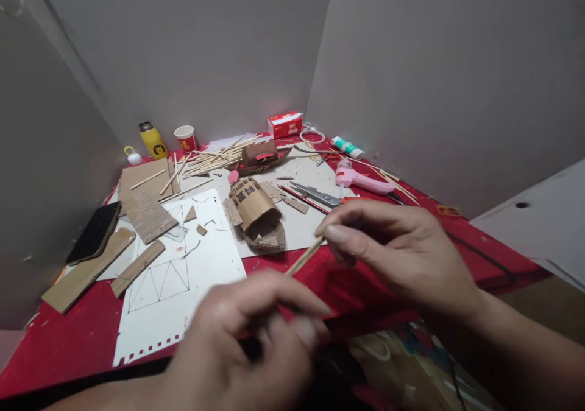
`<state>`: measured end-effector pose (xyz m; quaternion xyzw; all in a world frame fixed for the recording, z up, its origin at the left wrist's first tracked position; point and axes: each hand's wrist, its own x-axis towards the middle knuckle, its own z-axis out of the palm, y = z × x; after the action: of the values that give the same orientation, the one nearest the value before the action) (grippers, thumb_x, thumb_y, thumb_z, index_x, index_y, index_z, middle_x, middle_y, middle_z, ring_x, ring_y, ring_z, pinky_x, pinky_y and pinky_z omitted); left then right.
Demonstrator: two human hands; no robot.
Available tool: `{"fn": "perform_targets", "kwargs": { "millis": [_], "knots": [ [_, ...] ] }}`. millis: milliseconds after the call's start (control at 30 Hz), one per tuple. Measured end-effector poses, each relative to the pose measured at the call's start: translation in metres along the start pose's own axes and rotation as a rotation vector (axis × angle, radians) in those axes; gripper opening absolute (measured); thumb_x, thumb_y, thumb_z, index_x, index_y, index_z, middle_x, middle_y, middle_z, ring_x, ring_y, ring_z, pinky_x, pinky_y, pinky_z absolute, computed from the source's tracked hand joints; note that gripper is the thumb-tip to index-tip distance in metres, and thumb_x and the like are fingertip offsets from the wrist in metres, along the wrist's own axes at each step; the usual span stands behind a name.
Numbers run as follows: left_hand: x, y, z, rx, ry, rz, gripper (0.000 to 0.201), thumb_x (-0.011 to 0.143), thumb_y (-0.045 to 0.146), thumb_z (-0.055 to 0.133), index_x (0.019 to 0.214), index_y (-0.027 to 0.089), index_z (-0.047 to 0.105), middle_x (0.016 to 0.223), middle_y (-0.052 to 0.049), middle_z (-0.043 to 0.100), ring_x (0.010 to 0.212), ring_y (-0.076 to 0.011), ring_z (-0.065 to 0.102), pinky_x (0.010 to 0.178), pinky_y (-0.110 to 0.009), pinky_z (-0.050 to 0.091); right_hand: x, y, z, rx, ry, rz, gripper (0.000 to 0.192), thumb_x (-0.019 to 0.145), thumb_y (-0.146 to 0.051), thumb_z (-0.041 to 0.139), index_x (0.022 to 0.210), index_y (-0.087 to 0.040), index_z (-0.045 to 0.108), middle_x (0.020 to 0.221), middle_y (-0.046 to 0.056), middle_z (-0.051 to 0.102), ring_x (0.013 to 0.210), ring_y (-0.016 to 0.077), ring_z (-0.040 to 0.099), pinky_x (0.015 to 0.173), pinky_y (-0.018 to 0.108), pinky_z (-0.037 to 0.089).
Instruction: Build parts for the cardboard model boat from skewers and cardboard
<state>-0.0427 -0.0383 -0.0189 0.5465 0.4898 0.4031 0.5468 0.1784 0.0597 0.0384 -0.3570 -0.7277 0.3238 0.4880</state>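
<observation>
Pinching a thin wooden stick (305,259) between thumb and fingers of my right hand (397,252) right now, just above the near side of the red tabletop (59,344). The stick slants down toward my left hand (244,329), which is curled with the fingertips close together, but it's blurry and hides the lower end, so I honestly can't tell if it's gripping anything. As for how far along things are: straight ahead of both hands there's a cardboard model (256,207) that looks mostly put together, a curved cover over a rounded base, and farther beyond it a darker boat-shaped piece (259,154) that looks pretty much built too. The stick side seems way less done, I'd say. Past my left hand there's a sheet of paper (210,304) with a triangle lattice drawn on it and little cardboard scraps on top, and way beyond that a loose pile of sticks (214,161), none of which look joined as far as I can make out. The pink glue gun (363,179) lies beyond my right hand, nobody's hand on it, near the scissors (315,195), so any sticking together of that stick looks not yet done.
</observation>
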Motion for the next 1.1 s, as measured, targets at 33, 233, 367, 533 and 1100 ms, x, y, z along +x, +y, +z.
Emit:
{"fn": "perform_targets", "kwargs": {
  "millis": [33,233,367,533,1100],
  "knots": [
    [0.019,0.030,0.000,-0.030,0.049,-0.033,0.023,0.083,0.041,0.064,0.094,0.022,0.072,0.062,-0.001,0.063,0.052,-0.0117,0.054,0.046,-0.020,0.041,0.002,-0.002,0.000,0.039,-0.093,0.006,0.010,0.085,-0.021,0.064,0.075,-0.021,0.067,0.062,-0.003,0.063,0.054,0.0094,0.055,0.050,0.020,0.044],
    [0.057,0.078,-0.007,-0.264,-0.220,-0.190,0.022,0.081,0.033,0.071,0.092,0.015,0.063,0.075,-0.004,0.071,0.041,-0.0029,0.049,0.042,-0.013,0.039,0.018,-0.002,0.011,0.248,-0.467,0.020,0.012,0.088,-0.017,0.061,0.081,-0.015,0.071,0.066,0.000,0.068,0.059,0.0080,0.059,0.057,0.017,0.046],
    [0.066,0.053,-0.016,-0.385,-0.313,-0.221,0.019,0.080,0.030,0.073,0.087,0.014,0.064,0.074,-0.007,0.074,0.038,-0.0030,0.052,0.039,-0.012,0.036,0.025,0.009,0.018,0.294,-0.517,0.039,0.015,0.087,-0.022,0.063,0.081,-0.012,0.072,0.068,0.002,0.068,0.061,0.0096,0.060,0.060,0.019,0.048],
    [0.077,0.045,-0.028,-0.327,-0.227,-0.293,0.020,0.076,0.030,0.077,0.081,0.013,0.069,0.074,-0.008,0.076,0.040,-0.0034,0.052,0.042,-0.013,0.037,0.029,0.019,0.015,0.197,-0.376,0.131,0.016,0.086,-0.024,0.062,0.093,-0.014,0.072,0.076,0.003,0.070,0.065,0.0111,0.061,0.060,0.021,0.048],
    [0.086,0.039,-0.024,0.163,0.189,-0.206,0.015,0.079,0.029,0.073,0.079,0.014,0.073,0.064,-0.002,0.069,0.058,-0.0100,0.060,0.058,-0.020,0.049,0.025,0.053,0.016,-0.223,-0.420,0.115,0.015,0.084,-0.027,0.061,0.085,-0.019,0.073,0.061,-0.001,0.062,0.052,0.0097,0.050,0.050,0.022,0.035]
  ]
}}
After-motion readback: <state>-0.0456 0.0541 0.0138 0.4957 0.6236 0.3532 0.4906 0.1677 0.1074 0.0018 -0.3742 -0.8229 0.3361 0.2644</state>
